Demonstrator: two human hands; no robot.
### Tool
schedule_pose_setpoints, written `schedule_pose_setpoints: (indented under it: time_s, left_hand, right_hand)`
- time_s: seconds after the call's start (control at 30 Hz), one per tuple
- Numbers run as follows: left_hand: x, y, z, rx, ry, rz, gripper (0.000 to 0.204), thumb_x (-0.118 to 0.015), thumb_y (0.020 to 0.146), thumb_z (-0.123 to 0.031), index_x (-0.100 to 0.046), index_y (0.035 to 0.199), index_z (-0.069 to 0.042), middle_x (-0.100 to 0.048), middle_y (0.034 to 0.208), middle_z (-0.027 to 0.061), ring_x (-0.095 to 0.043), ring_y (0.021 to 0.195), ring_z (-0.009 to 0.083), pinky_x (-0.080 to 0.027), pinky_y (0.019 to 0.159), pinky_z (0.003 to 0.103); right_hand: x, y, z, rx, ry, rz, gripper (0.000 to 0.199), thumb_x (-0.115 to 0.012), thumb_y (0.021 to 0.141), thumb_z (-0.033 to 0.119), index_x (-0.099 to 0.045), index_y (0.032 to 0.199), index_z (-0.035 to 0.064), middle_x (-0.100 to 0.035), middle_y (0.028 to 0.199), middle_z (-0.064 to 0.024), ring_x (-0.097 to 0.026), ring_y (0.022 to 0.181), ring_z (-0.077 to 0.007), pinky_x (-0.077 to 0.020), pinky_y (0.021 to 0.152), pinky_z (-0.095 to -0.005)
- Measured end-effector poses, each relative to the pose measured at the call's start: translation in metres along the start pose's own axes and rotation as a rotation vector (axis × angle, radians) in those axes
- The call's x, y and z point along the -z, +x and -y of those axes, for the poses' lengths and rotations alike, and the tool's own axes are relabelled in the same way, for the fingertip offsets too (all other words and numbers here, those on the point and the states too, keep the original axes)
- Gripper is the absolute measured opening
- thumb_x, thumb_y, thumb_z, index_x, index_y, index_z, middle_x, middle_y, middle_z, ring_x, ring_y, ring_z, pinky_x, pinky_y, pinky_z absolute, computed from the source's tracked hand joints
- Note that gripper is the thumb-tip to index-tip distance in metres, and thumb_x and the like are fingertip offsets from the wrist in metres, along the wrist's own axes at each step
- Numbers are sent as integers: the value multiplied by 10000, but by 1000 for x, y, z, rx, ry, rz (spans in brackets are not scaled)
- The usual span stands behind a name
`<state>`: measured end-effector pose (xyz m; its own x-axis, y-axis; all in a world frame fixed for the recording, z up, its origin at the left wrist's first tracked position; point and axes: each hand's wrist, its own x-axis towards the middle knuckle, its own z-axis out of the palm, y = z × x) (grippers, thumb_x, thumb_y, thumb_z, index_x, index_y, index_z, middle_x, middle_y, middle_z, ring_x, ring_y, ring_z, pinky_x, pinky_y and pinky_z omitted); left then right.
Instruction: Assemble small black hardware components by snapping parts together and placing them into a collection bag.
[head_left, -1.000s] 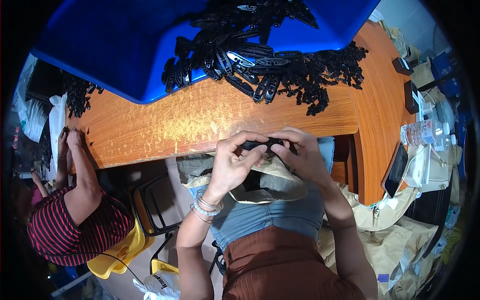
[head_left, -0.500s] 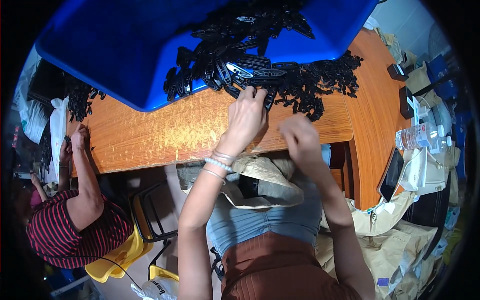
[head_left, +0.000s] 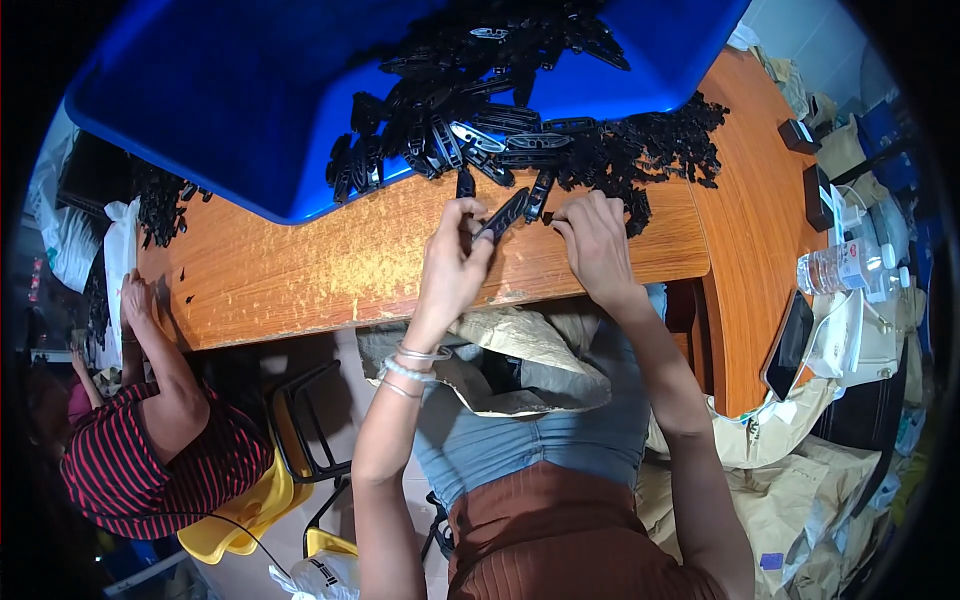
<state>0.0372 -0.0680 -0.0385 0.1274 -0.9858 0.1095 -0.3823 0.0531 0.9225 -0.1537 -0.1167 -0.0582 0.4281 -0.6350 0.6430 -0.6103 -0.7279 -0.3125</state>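
My left hand [head_left: 455,262] pinches a long, narrow black plastic part [head_left: 507,213] between thumb and fingers, held at a slant over the table's near side. Another black piece [head_left: 465,184] stands just above its index finger. My right hand [head_left: 597,245] is closed beside the small black parts [head_left: 640,165], fingers curled over; a dark speck shows at its fingertips, too small to name. Between the hands a black elongated part [head_left: 539,195] lies on the wood. Behind them, a heap of long black plastic parts [head_left: 440,140] spills from a tipped blue bin [head_left: 640,85].
The worn wooden table [head_left: 330,265] runs across in front of me. An open paper sack [head_left: 545,385] sits at my lap. On the right are a water bottle [head_left: 840,268] and a phone [head_left: 787,345]. At the left works a person in a striped top [head_left: 150,460].
My left hand has drawn back from the heap toward me with a long black part in it. My right hand has moved up and left, to the edge of the small parts.
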Motion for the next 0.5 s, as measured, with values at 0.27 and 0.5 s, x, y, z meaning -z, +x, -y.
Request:
schedule_pose_setpoints:
  time_s: [0.27, 0.5]
  left_hand:
    - [7, -28, -20, 368, -983, 287, 395, -441, 891, -1, -362, 1275, -51, -530, 887, 102, -582, 621, 156, -482, 465, 229]
    - [10, -44, -31, 181, -813, 436, 590, -479, 875, 44, -227, 1405, -19, -582, 1079, 166, -656, 782, 217, -557, 625, 280]
  right_hand:
    - [27, -10, 46, -160, 437, -179, 156, -670, 692, -88, -580, 797, -17, -609, 828, -108, -583, 729, -225, -465, 625, -311]
    - [43, -13, 82, -342, 730, -216, 135, -643, 721, -104, -638, 846, -53, -647, 844, -145, -626, 715, -161, -501, 606, -236]
